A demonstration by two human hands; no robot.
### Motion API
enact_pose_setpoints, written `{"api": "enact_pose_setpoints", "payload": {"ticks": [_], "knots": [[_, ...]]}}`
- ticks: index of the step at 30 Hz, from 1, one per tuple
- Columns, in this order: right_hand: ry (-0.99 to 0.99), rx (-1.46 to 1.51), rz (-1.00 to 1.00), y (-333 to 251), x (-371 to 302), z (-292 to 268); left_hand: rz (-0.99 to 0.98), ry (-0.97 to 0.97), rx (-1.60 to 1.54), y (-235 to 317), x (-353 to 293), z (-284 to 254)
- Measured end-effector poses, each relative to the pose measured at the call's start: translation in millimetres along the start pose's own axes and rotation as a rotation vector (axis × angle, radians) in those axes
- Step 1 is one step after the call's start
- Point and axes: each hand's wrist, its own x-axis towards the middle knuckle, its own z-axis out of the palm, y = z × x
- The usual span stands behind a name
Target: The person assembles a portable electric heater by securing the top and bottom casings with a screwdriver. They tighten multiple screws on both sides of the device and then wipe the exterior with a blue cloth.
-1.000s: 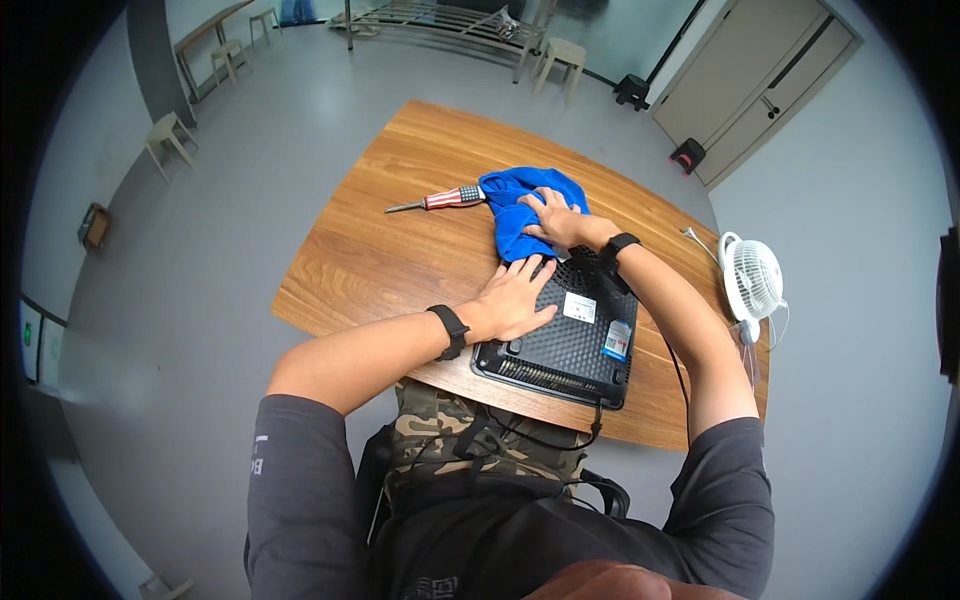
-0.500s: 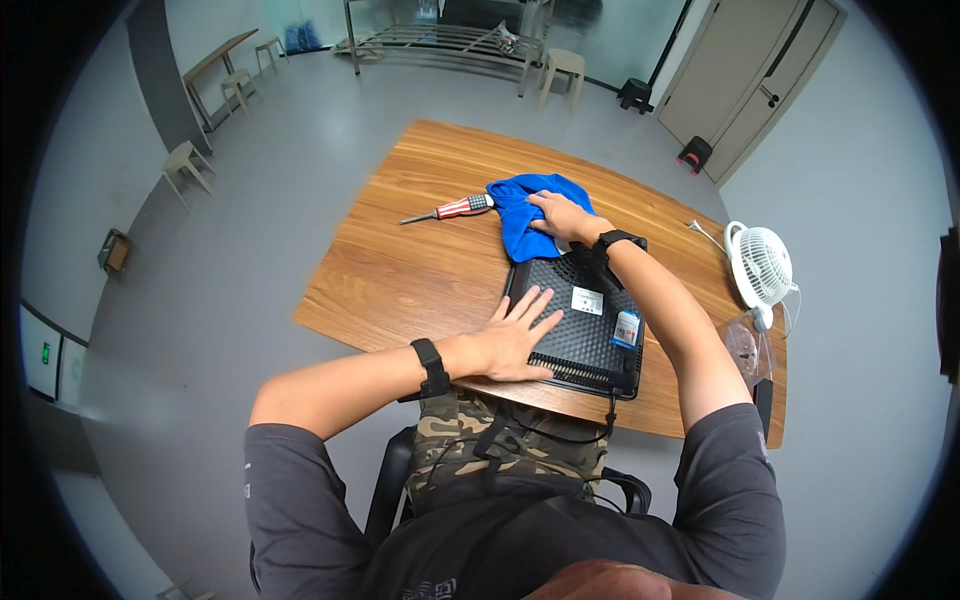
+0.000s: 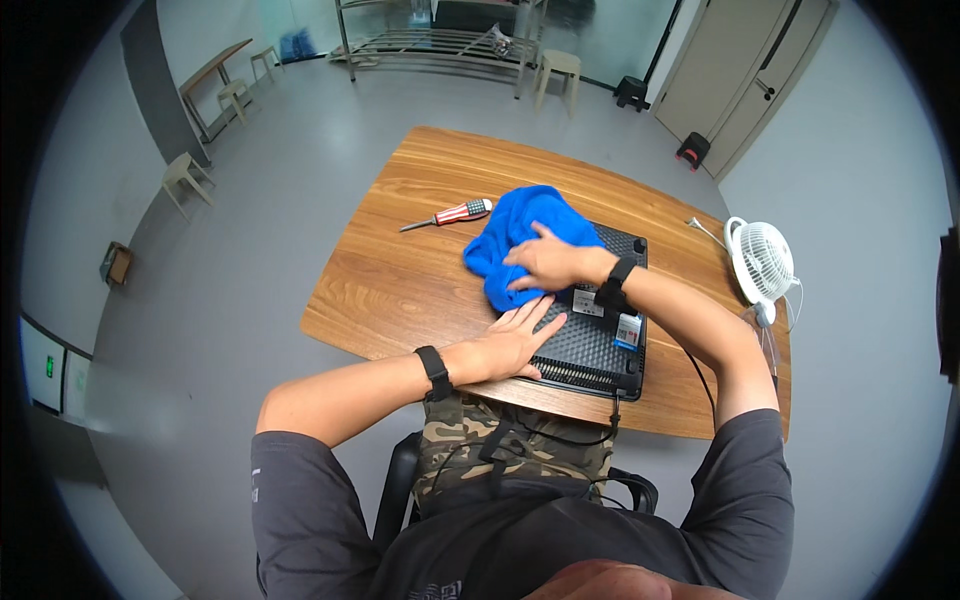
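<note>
A flat black appliance (image 3: pixel 590 345) with a textured casing, vents, round feet and two labels lies with its underside up at the table's near edge. My left hand (image 3: pixel 505 345) rests flat on its near left part, fingers stretched out. A bunched blue cloth (image 3: pixel 530 215) covers the appliance's far left part and spills onto the table. My right hand (image 3: pixel 550 262) presses on this cloth, fingers bent into it and thumb apart; the folds hide part of the grip. Left of the cloth lies a screwdriver (image 3: pixel 462 212) with a red, white and blue handle.
The wooden table (image 3: pixel 380 270) carries a white fan (image 3: pixel 762 262) at its right edge, with a clear plastic item partly behind my right arm. A black cord (image 3: pixel 614 420) hangs off the near edge from the appliance. Stools (image 3: pixel 557 70) and a metal rack stand farther back.
My right hand has moved the blue cloth toward me and to the left, nearer my left hand. More of the appliance's far right corner shows. My left hand stays flat on the appliance.
</note>
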Motion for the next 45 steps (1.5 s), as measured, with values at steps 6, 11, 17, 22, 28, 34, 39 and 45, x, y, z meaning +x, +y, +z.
{"api": "enact_pose_setpoints", "payload": {"ticks": [6,11,17,22,28,34,39,45], "knots": [[0.031,0.063,-0.051,-13.2,-1.0,12.0,-0.048,-0.035,-0.038,5.4,-0.2,-0.5],[0.118,-0.072,0.072,22.7,7.7,-0.4,0.0,0.036,0.085,4.3,0.7,1.9],[0.08,-0.151,0.307,60.1,1.6,-4.0,0.035,-0.043,0.145,5.7,14.3,-16.1],[0.075,0.112,0.314,50.0,-15.7,10.8,0.044,-0.071,0.207,4.1,24.7,-18.7],[-0.009,0.311,0.112,3.9,-18.8,19.6,-0.018,-0.139,0.104,7.5,23.6,-21.7],[0.21,0.101,0.239,14.3,-59.6,-4.9,0.096,-0.023,0.196,3.2,23.6,-18.8],[0.171,0.123,0.201,31.7,-111.7,7.3,0.016,-0.123,0.167,7.4,28.7,-22.5],[0.106,0.219,0.351,20.1,-185.7,25.5,0.027,-0.103,0.108,3.6,26.1,-19.5]]}}
